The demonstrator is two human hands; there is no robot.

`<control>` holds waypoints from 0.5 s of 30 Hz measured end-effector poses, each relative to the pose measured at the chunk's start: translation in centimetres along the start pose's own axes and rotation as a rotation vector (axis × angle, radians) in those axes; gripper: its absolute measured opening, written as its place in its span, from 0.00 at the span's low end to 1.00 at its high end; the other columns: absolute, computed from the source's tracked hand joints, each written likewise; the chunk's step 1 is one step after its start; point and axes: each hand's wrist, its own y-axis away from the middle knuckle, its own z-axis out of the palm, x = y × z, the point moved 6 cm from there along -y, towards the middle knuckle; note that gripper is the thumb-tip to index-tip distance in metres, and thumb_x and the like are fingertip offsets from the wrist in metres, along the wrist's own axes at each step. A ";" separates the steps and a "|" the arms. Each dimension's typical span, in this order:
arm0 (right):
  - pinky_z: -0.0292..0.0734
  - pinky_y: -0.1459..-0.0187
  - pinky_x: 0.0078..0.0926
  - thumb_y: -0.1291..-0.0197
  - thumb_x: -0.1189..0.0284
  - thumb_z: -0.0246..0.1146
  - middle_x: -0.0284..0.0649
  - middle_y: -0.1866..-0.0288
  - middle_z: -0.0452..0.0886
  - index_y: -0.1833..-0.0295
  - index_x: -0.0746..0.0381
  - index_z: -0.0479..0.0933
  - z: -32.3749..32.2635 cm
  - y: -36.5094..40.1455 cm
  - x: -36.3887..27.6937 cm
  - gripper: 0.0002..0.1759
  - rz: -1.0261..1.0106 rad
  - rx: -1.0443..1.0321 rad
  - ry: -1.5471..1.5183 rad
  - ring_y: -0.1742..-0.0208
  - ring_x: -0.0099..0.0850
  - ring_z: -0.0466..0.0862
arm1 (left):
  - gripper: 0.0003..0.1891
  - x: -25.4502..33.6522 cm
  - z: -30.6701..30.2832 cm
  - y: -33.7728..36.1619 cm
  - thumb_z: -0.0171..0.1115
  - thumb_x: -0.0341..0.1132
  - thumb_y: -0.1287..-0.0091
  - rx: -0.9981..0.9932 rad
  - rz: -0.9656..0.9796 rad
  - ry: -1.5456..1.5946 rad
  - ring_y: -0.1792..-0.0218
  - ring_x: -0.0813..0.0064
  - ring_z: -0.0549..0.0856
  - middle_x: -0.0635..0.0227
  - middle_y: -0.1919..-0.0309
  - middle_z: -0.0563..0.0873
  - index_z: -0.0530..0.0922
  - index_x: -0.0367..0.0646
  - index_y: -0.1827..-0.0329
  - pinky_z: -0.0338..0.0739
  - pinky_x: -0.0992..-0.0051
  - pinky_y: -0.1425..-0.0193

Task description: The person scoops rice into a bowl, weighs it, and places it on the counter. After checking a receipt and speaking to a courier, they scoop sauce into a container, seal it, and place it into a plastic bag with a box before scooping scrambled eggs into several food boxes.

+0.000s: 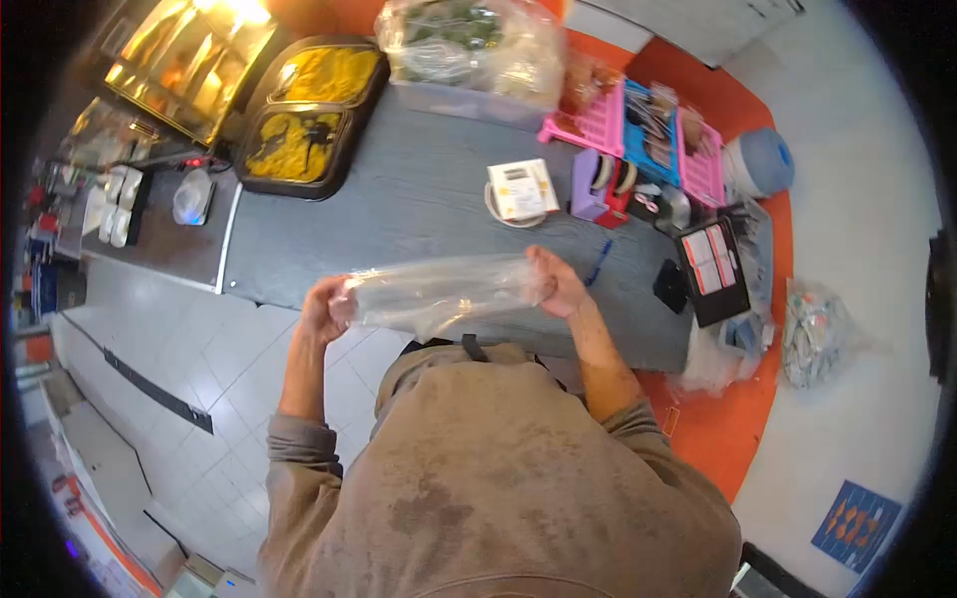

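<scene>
Our left hand [324,309] was closed on one end of the clear plastic bag [444,294], stretched in the air just before the dark counter [419,199]. Our right hand [558,282] was pinched tight on the other end. We judged that an even pull from both ends suited so limp a film. White floor tiles [229,399] lay to the left. Trays of yellow food [314,110] and then pink and blue baskets [648,130] stood on the counter.
</scene>
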 end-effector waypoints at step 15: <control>0.55 0.35 0.56 0.46 0.74 0.63 0.51 0.33 0.61 0.41 0.57 0.69 6.5 -15.9 11.1 0.25 -0.116 -0.070 1.784 0.31 0.57 0.60 | 0.19 2.0 -2.9 -4.1 0.46 0.46 0.24 0.458 0.410 -0.994 0.83 0.89 0.63 0.83 0.85 0.63 0.80 0.45 0.45 0.58 0.82 0.79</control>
